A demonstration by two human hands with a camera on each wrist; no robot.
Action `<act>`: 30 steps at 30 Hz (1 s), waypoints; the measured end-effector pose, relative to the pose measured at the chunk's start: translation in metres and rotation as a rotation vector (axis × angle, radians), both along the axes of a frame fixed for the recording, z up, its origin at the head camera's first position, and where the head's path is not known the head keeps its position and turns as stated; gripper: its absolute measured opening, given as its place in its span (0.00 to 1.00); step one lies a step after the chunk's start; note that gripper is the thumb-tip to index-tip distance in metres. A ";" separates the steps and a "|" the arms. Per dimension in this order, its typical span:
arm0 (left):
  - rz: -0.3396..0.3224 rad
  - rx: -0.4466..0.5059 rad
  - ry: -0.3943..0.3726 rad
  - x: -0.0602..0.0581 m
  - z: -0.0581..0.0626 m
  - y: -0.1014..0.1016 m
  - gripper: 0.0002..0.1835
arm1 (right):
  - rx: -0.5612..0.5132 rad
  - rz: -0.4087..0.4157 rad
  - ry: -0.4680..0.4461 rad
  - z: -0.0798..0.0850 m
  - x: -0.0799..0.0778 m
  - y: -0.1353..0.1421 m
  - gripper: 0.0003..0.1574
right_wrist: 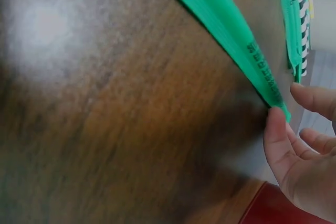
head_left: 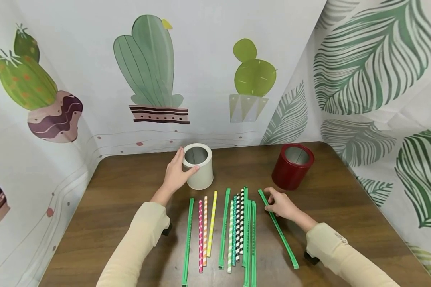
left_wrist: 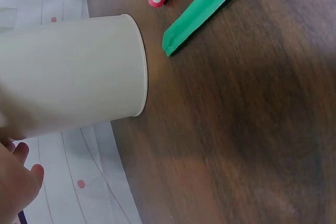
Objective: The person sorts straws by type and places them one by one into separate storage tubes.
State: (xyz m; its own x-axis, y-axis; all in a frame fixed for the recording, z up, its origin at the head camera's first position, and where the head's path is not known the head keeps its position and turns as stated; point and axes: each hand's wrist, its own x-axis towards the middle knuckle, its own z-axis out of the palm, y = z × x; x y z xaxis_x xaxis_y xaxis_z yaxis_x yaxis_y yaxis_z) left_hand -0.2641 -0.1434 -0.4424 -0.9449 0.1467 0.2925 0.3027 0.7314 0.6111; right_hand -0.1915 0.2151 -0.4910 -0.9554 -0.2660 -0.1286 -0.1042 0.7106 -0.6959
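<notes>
My left hand point(head_left: 176, 171) holds the side of an open white can point(head_left: 202, 175), thumb across its front and fingers along its left. In the left wrist view, the can's pale wall point(left_wrist: 79, 72) fills the left side and hides part of the hand. My right hand point(head_left: 281, 204) is at the upper end of a green wrapped straw point(head_left: 281, 233) lying slanted on the table. In the right wrist view, a fingertip point(right_wrist: 275, 119) touches the straw's end, while the thumb stands apart from it.
Paper straws, pink dotted point(head_left: 200, 235), orange striped point(head_left: 205, 231), yellow point(head_left: 212, 223) and black striped point(head_left: 238, 231), lie among several green wrapped straws point(head_left: 188, 243) on the wooden table point(head_left: 104, 223). A red can point(head_left: 289, 171) stands at back right, before a patterned cloth point(head_left: 208, 79).
</notes>
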 end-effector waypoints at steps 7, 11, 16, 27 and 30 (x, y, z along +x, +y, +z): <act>0.042 0.053 -0.025 0.000 -0.002 -0.002 0.51 | 0.051 -0.036 -0.013 -0.008 -0.007 -0.003 0.29; 0.060 0.070 -0.022 0.001 -0.003 -0.001 0.51 | 0.069 -0.048 -0.028 -0.007 -0.008 -0.006 0.26; 0.086 0.099 -0.036 0.002 -0.004 0.000 0.50 | 0.101 -0.081 -0.051 -0.004 -0.007 -0.012 0.23; 0.123 0.156 -0.053 0.002 -0.004 0.004 0.49 | 0.005 -0.131 -0.095 -0.002 -0.006 -0.014 0.22; 0.128 0.163 -0.068 0.003 -0.004 0.004 0.49 | -0.067 -0.133 -0.123 0.001 -0.007 -0.014 0.22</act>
State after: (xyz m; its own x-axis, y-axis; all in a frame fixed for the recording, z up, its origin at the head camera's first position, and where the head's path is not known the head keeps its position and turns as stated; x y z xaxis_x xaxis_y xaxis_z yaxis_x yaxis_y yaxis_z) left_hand -0.2616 -0.1389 -0.4469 -0.9711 -0.0196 0.2379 0.1682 0.6511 0.7401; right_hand -0.1990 0.2007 -0.4895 -0.9609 -0.1501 -0.2325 0.0763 0.6638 -0.7440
